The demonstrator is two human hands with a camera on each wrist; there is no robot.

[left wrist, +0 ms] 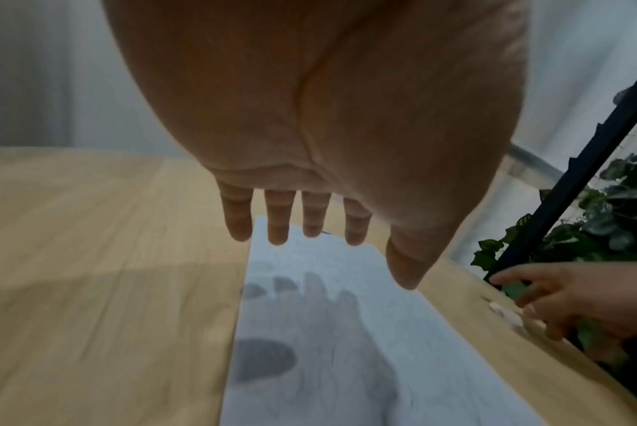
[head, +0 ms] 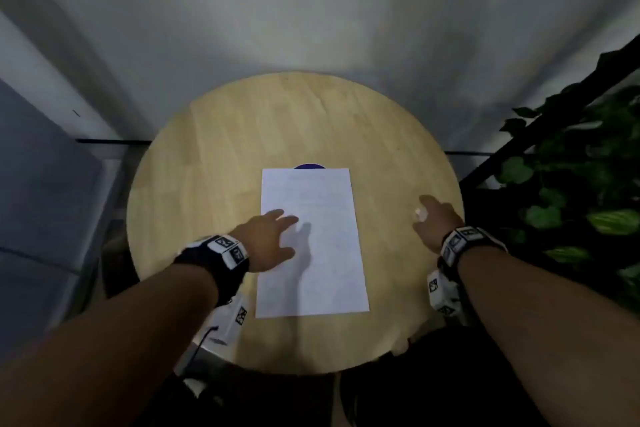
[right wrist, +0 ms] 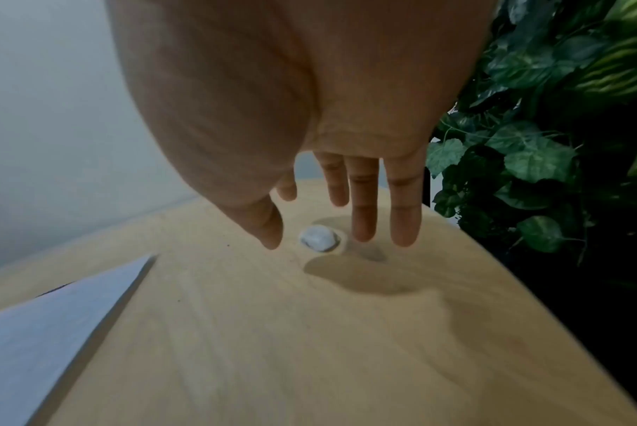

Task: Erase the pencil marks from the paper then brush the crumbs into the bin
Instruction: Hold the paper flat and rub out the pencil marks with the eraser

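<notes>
right hand (right wrist: 309, 161), fingers spread, hovers over the white eraser (right wrist: 318, 238) at frame centre; pinch it squarely. left hand (head: 268, 239), spread flat, should pin the paper (head: 311, 243).

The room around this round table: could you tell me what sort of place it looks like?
Probably a small indoor corner of a home or office. A round wooden table stands against a plain pale wall, with leafy plants on a dark rack at the right. Only a paper and an eraser lie on it.
</notes>
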